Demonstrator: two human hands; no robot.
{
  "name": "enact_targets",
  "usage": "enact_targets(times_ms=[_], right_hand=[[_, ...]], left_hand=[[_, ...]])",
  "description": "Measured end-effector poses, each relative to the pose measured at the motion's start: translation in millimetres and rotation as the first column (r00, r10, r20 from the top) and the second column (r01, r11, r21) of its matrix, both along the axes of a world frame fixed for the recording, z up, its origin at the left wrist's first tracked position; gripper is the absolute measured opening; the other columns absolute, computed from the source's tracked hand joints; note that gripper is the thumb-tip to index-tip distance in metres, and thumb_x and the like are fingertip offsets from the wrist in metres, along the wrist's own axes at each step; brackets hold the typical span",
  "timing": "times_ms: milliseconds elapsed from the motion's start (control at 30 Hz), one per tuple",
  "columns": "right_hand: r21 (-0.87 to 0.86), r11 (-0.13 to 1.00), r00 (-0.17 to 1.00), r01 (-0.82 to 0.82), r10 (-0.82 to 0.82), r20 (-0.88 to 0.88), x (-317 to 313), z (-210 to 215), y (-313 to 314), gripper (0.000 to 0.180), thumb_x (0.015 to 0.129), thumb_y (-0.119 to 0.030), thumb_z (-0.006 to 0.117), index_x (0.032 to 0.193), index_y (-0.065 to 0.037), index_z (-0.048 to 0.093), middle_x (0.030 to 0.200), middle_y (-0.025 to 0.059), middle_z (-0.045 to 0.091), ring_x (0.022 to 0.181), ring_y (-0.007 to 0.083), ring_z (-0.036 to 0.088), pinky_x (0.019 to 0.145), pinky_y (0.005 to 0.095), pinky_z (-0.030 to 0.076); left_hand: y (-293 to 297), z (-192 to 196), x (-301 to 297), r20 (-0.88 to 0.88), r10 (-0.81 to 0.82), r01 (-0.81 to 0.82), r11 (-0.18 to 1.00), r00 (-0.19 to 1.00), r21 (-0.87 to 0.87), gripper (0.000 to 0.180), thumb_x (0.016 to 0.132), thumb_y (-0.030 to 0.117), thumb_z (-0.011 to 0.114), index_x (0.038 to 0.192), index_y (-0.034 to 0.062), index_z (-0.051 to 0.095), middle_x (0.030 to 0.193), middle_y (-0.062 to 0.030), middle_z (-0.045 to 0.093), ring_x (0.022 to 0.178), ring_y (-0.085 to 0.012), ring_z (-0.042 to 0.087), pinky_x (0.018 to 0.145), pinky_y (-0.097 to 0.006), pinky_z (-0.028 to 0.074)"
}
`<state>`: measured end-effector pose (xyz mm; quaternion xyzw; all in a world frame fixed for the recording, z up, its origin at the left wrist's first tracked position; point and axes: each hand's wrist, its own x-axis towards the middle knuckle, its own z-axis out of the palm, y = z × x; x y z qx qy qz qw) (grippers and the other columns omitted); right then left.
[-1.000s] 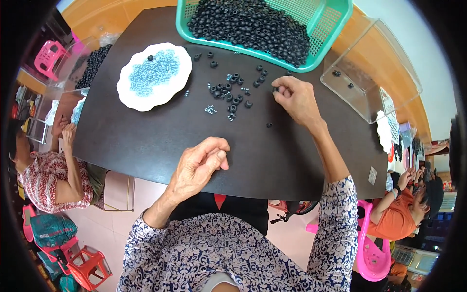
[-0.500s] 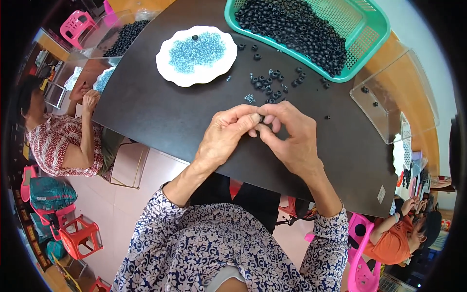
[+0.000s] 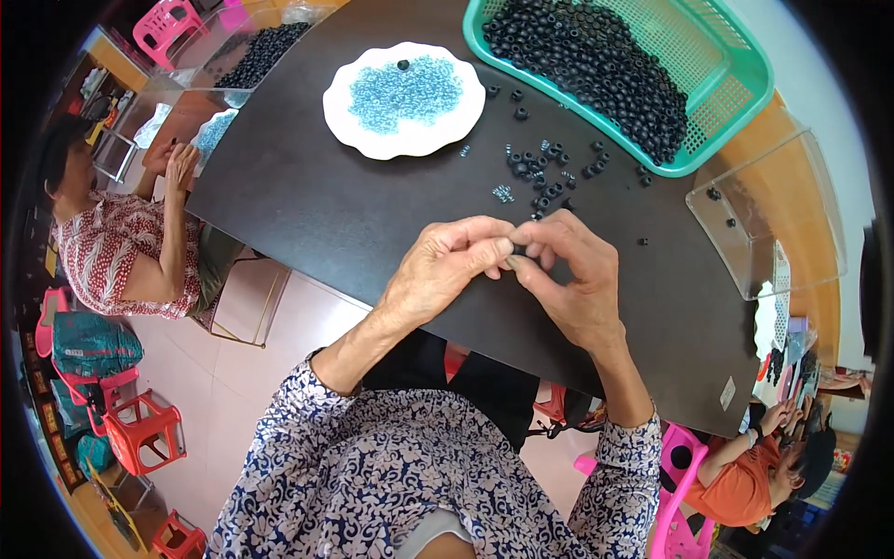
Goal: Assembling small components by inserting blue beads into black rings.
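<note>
Above the near half of the dark table, my left hand and my right hand meet at the fingertips. Both are closed, thumbs and forefingers pinching a small black plastic piece between them. Most of that piece is hidden by the fingers. Just beyond my hands lie several loose black round plastic pieces with holes and a little cluster of tiny metal coil springs. A white wavy-edged plate, heaped with more springs, stands farther left, one black piece among them.
A green plastic basket full of black pieces is at the far right. Beside it a clear plastic lid or tray lies near the table's right edge. One person works at the left, another at the right. Red stools stand on the floor.
The view has shifted slightly, so the table things sit a little farther right. My hands stay together, still pinching the small black piece, and now appear slightly nearer me relative to the loose pieces.
</note>
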<state>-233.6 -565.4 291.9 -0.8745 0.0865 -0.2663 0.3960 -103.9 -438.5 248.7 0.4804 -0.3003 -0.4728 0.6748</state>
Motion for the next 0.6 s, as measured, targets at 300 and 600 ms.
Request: enact_targets(times_ms=[300,600], right_hand=[[0.14,0.981,0.985,-0.134,0.147,-0.093,16.5,3.4,-4.3,0.023,0.074,0.004,0.073,0.096,-0.001,0.067,0.079,0.0041,0.062,0.068,0.0108,0.055,0.062,0.0233,0.044],[-0.157,0.982,0.979,-0.102,0.072,-0.19,76.7,10.3,-42.9,0.016,0.081,0.003,0.064,0.096,-0.001,0.069,0.083,0.006,0.067,0.072,0.0158,0.063,0.067,0.0284,0.047]], left_hand=[[14.3,3.0,11.3,-0.25,-0.055,0.048,0.998,0.967,-0.032,0.022,0.096,0.014,0.058,0.107,-0.0035,0.065,0.088,-0.0049,0.066,0.075,-0.0091,0.059,0.073,-0.022,0.049],[31.1,-2.6,20.9,-0.208,0.035,-0.03,0.999,0.977,0.026,0.021,0.097,0.013,0.055,0.108,-0.0034,0.062,0.086,-0.0065,0.066,0.073,-0.0093,0.059,0.069,-0.022,0.048]])
